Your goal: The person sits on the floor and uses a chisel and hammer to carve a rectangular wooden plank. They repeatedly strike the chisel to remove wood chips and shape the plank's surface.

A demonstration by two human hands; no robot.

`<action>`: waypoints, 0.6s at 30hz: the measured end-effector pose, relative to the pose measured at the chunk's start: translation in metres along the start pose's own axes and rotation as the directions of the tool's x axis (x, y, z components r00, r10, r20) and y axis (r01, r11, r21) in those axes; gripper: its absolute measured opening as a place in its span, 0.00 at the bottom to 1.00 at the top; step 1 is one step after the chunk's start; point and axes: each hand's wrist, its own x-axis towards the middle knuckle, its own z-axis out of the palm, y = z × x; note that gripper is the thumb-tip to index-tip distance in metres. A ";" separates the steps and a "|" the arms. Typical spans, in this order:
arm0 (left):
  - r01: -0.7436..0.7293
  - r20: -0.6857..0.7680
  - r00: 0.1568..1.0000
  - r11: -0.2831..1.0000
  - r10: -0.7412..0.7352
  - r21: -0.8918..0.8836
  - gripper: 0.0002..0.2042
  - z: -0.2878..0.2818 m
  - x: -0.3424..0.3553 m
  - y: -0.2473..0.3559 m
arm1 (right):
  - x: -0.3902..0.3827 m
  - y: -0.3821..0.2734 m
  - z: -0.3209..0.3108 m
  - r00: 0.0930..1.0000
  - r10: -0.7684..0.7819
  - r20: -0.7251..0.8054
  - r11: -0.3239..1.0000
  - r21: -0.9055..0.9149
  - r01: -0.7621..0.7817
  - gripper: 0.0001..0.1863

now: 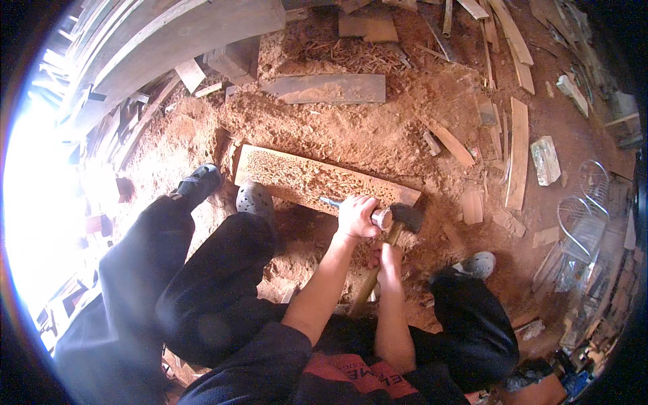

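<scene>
A wooden board (307,177), rough and pitted and covered in chips on top, lies slantwise on the brown ground before me. My left hand (358,216) is closed around a chisel (329,202), its metal blade pointing left over the board and its butt end facing right. Just below and to the right, my right hand (386,259) grips the wooden handle of a hammer (406,218). The dark hammer head is close beside the chisel's butt; whether they touch I cannot tell. My left foot, in a grey clog (254,200), rests at the board's near edge.
Another person's leg with a dark shoe (200,181) is at my left. Beyond the board lies a flat plank (331,88). Long timbers (182,40) fill the far left. Offcuts (518,154) and a wire rack (582,223) lie on the right.
</scene>
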 end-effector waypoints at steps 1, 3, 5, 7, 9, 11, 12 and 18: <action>0.012 0.009 1.000 1.000 -0.012 -0.003 0.11 0.000 -0.002 -0.004 | -0.016 -0.021 -0.001 0.997 0.058 0.051 0.998 0.002 -0.058 0.06; 0.029 0.088 0.996 1.000 -0.028 -0.011 0.13 -0.005 0.003 -0.002 | -0.042 -0.059 -0.012 0.996 -0.039 0.075 0.999 -0.002 0.040 0.04; 0.088 0.189 0.979 0.995 -0.080 -0.036 0.14 -0.011 0.007 -0.002 | -0.074 -0.096 -0.017 0.992 -0.087 0.088 0.994 0.080 0.080 0.09; 0.112 0.258 0.961 0.992 -0.094 -0.053 0.14 -0.016 0.010 -0.003 | -0.093 -0.120 -0.029 0.962 -0.257 0.087 0.933 0.280 0.224 0.11; 0.143 0.314 0.943 0.986 -0.111 -0.081 0.15 -0.027 0.009 -0.007 | -0.113 -0.141 -0.037 0.893 -0.448 0.047 0.845 0.348 0.406 0.10; 0.134 0.372 0.924 0.986 -0.089 -0.096 0.14 -0.022 0.017 -0.010 | -0.122 -0.156 -0.051 0.757 -0.653 -0.011 0.688 0.408 0.600 0.10; 0.114 0.390 0.919 0.987 -0.062 -0.111 0.13 -0.023 0.019 -0.011 | -0.126 -0.161 -0.054 0.691 -0.722 -0.031 0.612 0.439 0.658 0.10; 0.088 0.365 0.929 0.993 -0.054 -0.078 0.07 -0.021 0.022 -0.013 | -0.090 -0.074 -0.011 0.879 -0.472 0.066 0.733 -0.524 0.433 0.13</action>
